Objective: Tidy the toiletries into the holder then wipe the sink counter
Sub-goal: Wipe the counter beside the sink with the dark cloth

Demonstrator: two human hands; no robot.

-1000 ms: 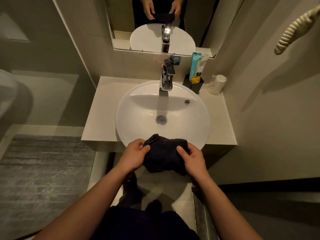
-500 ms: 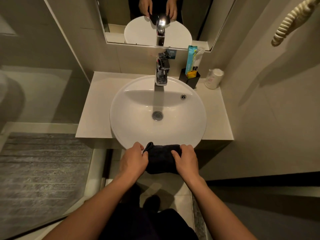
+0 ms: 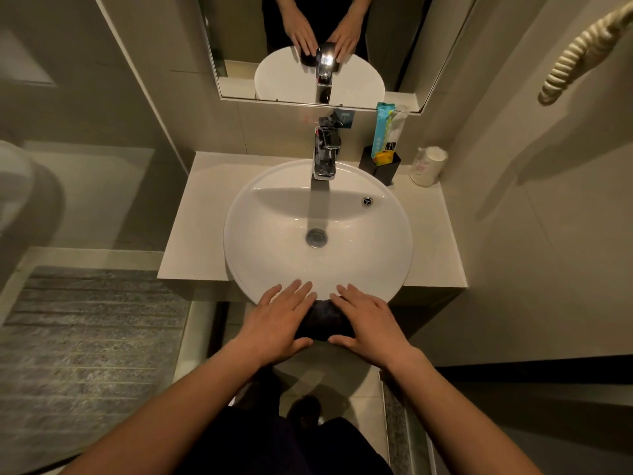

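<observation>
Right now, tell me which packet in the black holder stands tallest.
The teal-blue packet stands tallest in the black square holder, reaching the mirror's edge; the yellow packet barely clears the rim.

Mirror (image 3: 294,39) above chrome faucet (image 3: 324,156); white cup (image 3: 427,165) right.

Left hand (image 3: 279,322) and right hand (image 3: 368,323) lie flat on a dark cloth (image 3: 323,320) at the sink (image 3: 394,269) rim.

Dim warm light; faucet (image 3: 324,156) glare; wide-angle edges bowed, soft.
</observation>
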